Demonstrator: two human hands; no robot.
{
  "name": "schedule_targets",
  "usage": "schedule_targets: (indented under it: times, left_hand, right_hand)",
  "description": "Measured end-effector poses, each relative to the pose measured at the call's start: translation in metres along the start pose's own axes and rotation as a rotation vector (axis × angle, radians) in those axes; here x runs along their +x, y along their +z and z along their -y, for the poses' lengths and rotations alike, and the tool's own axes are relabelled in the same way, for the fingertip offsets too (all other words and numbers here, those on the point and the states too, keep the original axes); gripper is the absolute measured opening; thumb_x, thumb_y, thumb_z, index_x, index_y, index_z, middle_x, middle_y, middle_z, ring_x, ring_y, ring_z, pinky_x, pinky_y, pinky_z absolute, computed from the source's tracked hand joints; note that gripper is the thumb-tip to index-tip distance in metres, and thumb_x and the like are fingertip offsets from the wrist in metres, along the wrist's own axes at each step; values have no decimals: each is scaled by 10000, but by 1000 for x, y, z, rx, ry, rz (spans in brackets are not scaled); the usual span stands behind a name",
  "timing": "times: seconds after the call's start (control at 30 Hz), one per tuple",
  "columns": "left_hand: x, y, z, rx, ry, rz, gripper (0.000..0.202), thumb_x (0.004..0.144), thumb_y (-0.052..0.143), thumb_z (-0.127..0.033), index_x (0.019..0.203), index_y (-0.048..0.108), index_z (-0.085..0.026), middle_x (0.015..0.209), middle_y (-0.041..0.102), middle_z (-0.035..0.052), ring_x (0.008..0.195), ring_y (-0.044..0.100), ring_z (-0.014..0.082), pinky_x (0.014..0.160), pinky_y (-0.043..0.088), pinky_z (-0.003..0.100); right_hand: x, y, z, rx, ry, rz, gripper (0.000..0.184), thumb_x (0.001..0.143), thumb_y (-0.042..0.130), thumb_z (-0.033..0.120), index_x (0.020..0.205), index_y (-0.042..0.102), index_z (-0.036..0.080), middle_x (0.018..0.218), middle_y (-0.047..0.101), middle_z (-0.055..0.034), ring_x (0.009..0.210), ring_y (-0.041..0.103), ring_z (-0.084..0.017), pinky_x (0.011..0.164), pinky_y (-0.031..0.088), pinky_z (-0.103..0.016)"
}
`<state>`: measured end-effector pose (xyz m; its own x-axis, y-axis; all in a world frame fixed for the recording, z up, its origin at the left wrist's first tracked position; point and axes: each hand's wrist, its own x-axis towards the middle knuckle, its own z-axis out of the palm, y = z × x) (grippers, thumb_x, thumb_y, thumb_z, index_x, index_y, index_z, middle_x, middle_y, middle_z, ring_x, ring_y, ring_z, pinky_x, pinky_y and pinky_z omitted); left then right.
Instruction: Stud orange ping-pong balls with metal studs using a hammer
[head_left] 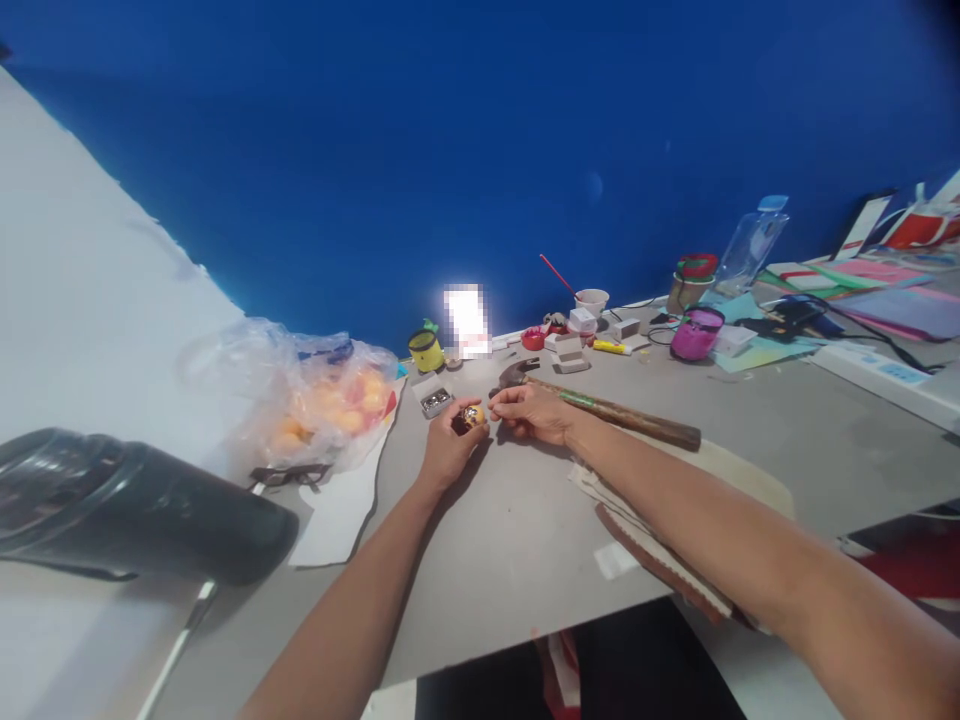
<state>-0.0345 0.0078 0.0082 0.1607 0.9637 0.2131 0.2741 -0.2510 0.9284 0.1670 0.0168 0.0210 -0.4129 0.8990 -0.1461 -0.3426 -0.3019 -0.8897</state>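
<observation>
My left hand is closed around a small yellow-orange ball with dark, shiny metallic spots on it. Just to its right, my right hand has its thumb and forefinger pinched together close to the ball; whatever is between them is too small to tell. A small open box of shiny metal pieces lies just beyond my left hand. Behind my right hand lies a claw hammer, its head to the left and its wooden handle running right.
A clear plastic bag of orange balls lies left, near glasses and a dark bottle. Along the wall stand a yellow pot, a paper cup and a yellow tube. A power strip lies right.
</observation>
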Motion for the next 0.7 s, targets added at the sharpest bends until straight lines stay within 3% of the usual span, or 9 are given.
schedule_targets:
  times: [0.43, 0.7]
  left_hand:
    - [-4, 2, -6, 74, 30, 5, 530, 744, 758, -294, 1260, 698, -192, 913, 714, 26, 777, 639, 180, 751, 540, 327]
    - [-4, 3, -7, 118, 70, 22, 385, 747, 765, -304, 1113, 734, -188, 940, 728, 36, 854, 660, 204, 784, 528, 325]
  right_hand:
    - [2, -4, -3, -14, -9, 30, 472, 551, 1011, 361, 853, 727, 137, 768, 703, -36, 552, 438, -54, 464, 313, -177]
    - [2, -2, -4, -52, -27, 34, 469, 546, 1004, 419, 811, 735, 141, 674, 633, 6, 542, 439, -58, 457, 303, -182]
